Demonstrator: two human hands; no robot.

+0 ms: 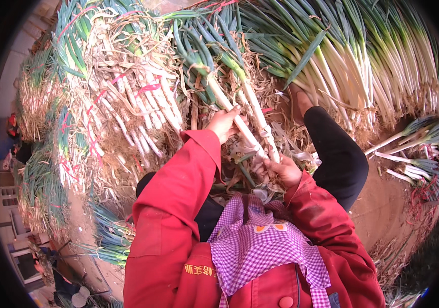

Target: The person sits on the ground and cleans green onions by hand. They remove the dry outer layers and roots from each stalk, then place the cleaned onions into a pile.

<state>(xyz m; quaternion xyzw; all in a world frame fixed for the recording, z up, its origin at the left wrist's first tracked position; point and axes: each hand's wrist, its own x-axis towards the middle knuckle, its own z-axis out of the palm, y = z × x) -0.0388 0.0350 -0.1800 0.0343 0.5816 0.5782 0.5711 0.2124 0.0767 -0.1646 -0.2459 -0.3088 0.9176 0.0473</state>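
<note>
My left hand [225, 123] is closed around the white stalk of a long green onion [238, 120], its green leaves pointing up and away. Near the root ends, my right hand [285, 169] grips loose dry outer skin and the lower end of a second green onion [257, 109], which lies beside the first. Whether the right hand also holds the first stalk's root is hard to tell. Peeled dry leaves [263, 184] lie under the hands, over the lap of a purple checked apron [258, 250].
Unpeeled onions with red ties [150, 87] are heaped at the left. Cleaned onions [342, 77] lie in rows at the upper right. A smaller group [416, 169] rests on the brown ground at right. More bundles [42, 192] stand far left, near a partly visible person [63, 285].
</note>
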